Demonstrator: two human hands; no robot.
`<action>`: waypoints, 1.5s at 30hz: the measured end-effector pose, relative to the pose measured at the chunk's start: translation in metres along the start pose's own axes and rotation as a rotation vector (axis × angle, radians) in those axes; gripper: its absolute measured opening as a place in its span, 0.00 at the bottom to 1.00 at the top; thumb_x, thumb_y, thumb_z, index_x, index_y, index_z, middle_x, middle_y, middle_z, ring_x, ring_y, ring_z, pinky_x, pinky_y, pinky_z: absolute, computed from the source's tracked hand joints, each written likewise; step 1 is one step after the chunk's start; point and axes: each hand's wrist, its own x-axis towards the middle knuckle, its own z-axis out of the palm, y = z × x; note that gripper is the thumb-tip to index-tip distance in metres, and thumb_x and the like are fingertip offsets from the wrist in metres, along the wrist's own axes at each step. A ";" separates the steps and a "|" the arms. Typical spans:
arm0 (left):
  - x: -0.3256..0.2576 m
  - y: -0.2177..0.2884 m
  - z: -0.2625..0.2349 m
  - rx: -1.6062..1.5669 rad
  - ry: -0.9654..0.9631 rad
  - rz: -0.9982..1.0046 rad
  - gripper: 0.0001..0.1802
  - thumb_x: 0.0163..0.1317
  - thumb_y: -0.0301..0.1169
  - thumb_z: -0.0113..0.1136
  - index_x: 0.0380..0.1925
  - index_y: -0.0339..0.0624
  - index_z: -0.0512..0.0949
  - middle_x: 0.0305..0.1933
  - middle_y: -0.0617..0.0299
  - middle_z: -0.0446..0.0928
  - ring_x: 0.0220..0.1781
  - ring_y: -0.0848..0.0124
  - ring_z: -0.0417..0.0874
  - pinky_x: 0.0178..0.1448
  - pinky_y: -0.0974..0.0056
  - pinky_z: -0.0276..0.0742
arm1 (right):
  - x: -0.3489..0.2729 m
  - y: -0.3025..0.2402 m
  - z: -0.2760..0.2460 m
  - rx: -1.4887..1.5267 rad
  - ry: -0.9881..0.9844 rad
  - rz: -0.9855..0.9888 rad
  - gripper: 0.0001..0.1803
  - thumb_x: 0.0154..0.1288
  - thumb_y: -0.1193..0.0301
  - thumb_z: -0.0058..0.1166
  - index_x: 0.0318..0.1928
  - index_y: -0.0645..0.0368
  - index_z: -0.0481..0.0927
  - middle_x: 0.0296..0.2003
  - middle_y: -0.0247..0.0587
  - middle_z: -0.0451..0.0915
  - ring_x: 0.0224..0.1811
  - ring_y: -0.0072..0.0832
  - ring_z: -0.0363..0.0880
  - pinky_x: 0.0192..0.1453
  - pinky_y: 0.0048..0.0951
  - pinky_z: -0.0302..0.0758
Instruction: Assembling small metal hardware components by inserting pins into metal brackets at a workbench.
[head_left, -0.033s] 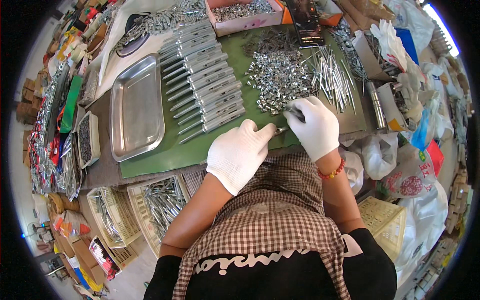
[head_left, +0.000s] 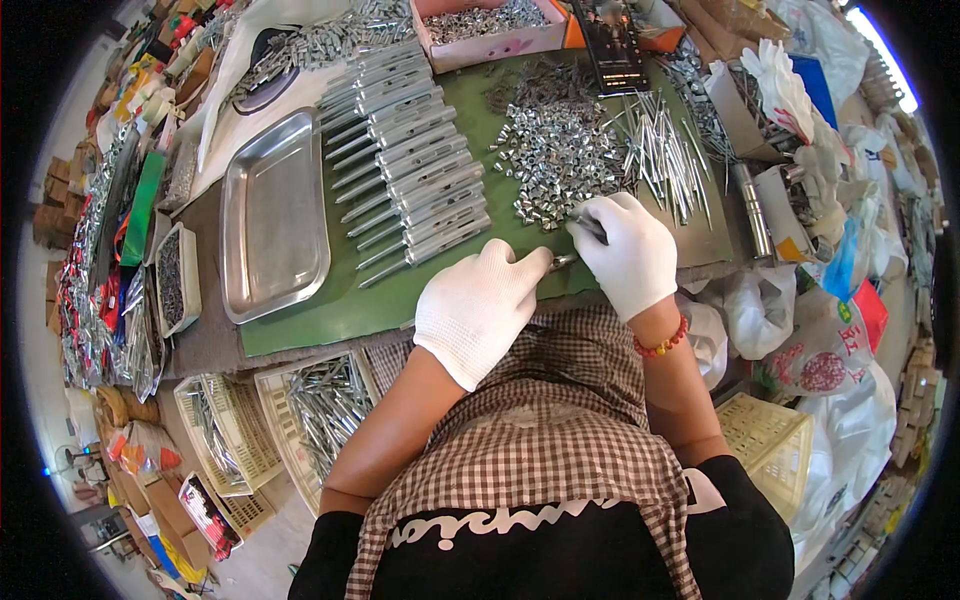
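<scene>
Gloves meet at the counter's near edge: a slim silver metal pin (head_left: 563,262) is pinched between left hand (head_left: 478,308) and right hand (head_left: 630,252), its axis running left-right, both grips clamped on it.

Tray (head_left: 272,215) left of rods (head_left: 415,170), fittings (head_left: 560,150) right.
</scene>
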 end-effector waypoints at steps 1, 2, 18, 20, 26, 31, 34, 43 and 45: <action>0.000 -0.001 0.000 0.001 0.000 -0.002 0.12 0.64 0.33 0.55 0.47 0.56 0.78 0.32 0.56 0.74 0.30 0.55 0.81 0.33 0.53 0.77 | 0.000 -0.001 0.001 0.002 -0.001 -0.001 0.06 0.58 0.70 0.67 0.36 0.53 0.85 0.33 0.39 0.82 0.33 0.38 0.83 0.36 0.34 0.79; -0.001 -0.001 0.001 -0.009 0.014 0.008 0.12 0.64 0.33 0.55 0.48 0.56 0.78 0.32 0.56 0.74 0.30 0.55 0.81 0.33 0.53 0.77 | 0.000 -0.001 0.002 -0.036 0.003 -0.008 0.06 0.57 0.69 0.67 0.36 0.53 0.85 0.33 0.39 0.82 0.33 0.38 0.83 0.37 0.35 0.79; -0.001 -0.004 0.003 -0.030 0.027 0.042 0.15 0.64 0.33 0.55 0.51 0.55 0.78 0.35 0.56 0.75 0.31 0.55 0.82 0.35 0.53 0.78 | -0.015 0.000 -0.018 0.248 -0.090 -0.042 0.07 0.57 0.73 0.66 0.38 0.57 0.85 0.34 0.40 0.82 0.34 0.35 0.83 0.40 0.32 0.78; -0.001 -0.003 0.000 -0.035 0.014 0.032 0.15 0.64 0.33 0.55 0.51 0.55 0.78 0.35 0.56 0.75 0.32 0.55 0.82 0.35 0.53 0.78 | -0.018 -0.004 -0.022 0.269 -0.152 -0.041 0.06 0.58 0.70 0.65 0.37 0.53 0.85 0.34 0.40 0.82 0.34 0.39 0.83 0.39 0.35 0.79; -0.002 -0.001 -0.002 -0.042 -0.001 0.014 0.15 0.64 0.33 0.55 0.51 0.55 0.79 0.35 0.56 0.75 0.33 0.55 0.82 0.36 0.53 0.78 | -0.022 -0.007 -0.011 0.203 -0.106 -0.123 0.05 0.58 0.71 0.63 0.36 0.52 0.85 0.33 0.39 0.81 0.33 0.42 0.82 0.36 0.39 0.78; -0.002 -0.002 -0.002 -0.062 -0.004 0.017 0.15 0.64 0.33 0.56 0.51 0.54 0.79 0.36 0.57 0.76 0.32 0.55 0.82 0.35 0.53 0.78 | -0.021 -0.010 -0.013 0.183 -0.126 -0.130 0.07 0.56 0.75 0.65 0.36 0.55 0.86 0.34 0.39 0.82 0.31 0.37 0.83 0.36 0.32 0.79; -0.002 -0.002 -0.002 -0.057 0.008 0.028 0.16 0.63 0.32 0.56 0.52 0.54 0.79 0.36 0.57 0.76 0.32 0.55 0.82 0.35 0.53 0.78 | -0.019 -0.013 -0.013 0.087 -0.107 -0.159 0.05 0.56 0.75 0.64 0.35 0.55 0.85 0.33 0.39 0.82 0.32 0.39 0.83 0.36 0.35 0.79; -0.002 -0.002 0.000 0.032 -0.002 0.045 0.16 0.64 0.33 0.58 0.53 0.55 0.80 0.35 0.58 0.76 0.32 0.57 0.82 0.34 0.55 0.79 | -0.013 -0.014 -0.020 0.075 -0.202 -0.186 0.04 0.56 0.72 0.64 0.33 0.54 0.83 0.31 0.40 0.80 0.32 0.42 0.81 0.35 0.38 0.77; -0.002 -0.002 0.000 0.018 0.004 0.045 0.16 0.64 0.34 0.58 0.53 0.56 0.80 0.35 0.58 0.75 0.32 0.58 0.82 0.34 0.55 0.79 | -0.011 -0.016 -0.023 0.004 -0.210 -0.263 0.04 0.56 0.72 0.63 0.33 0.54 0.82 0.30 0.40 0.79 0.32 0.43 0.81 0.35 0.39 0.77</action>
